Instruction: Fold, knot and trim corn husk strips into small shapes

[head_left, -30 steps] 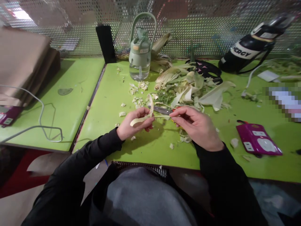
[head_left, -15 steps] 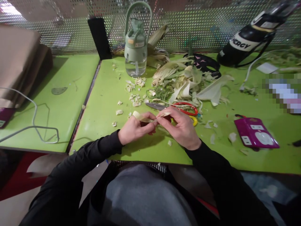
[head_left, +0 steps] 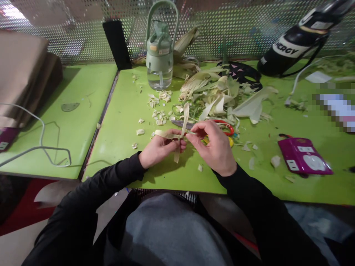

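Pale corn husk strips point(head_left: 185, 117) cross one another over the fingertips of my left hand point(head_left: 159, 148). One strip stands upward, one runs left along the hand, and a short end hangs below. My left thumb and fingers pinch them where they meet. My right hand point(head_left: 213, 146) is close on the right, its thumb and forefinger closed around a strip end near the crossing. Behind my hands lie scissors point(head_left: 227, 127) with red and yellow handles, partly hidden by my right hand. Small cut husk pieces point(head_left: 161, 117) are scattered to the left of the scissors.
A heap of husks point(head_left: 219, 96) lies at the back, beside a green water bottle point(head_left: 160, 61). A black bottle point(head_left: 288, 51), a purple packet point(head_left: 304, 156) and a white cable point(head_left: 301, 74) are on the right. Paper bags point(head_left: 22, 70) stand left on the green table point(head_left: 111, 147).
My right hand has drawn slightly away from my left fingertips. A husk strip now stands upright between them, and another end hangs below my left fingers.
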Tool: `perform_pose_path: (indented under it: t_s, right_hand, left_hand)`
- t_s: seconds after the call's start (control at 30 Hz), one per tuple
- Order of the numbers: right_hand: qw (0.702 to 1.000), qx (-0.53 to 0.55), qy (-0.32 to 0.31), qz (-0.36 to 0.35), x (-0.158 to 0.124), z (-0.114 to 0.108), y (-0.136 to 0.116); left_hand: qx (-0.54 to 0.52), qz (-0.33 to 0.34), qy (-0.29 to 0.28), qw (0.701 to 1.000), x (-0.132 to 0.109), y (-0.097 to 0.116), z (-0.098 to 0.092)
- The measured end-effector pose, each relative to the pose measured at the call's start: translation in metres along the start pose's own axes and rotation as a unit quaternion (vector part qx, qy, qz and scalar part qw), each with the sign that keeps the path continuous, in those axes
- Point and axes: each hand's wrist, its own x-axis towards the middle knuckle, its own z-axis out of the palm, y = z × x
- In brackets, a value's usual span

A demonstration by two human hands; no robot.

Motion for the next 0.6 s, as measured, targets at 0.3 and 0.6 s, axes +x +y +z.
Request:
perform_pose_path:
  t_s: [0.3,0.6]
  right_hand:
    - [0.991,-0.066,0.012,-0.116,-0.011,0.017,-0.008]
    - [0.981,-0.174,-0.037,-0.081,-0.016,0.019,-0.007]
  left_hand:
    - [0.143,0.067,0.045,0.986,0.002,-0.008,-0.002]
    - [0.01,0.088,0.088,0.992,0.005,0.001,-0.008]
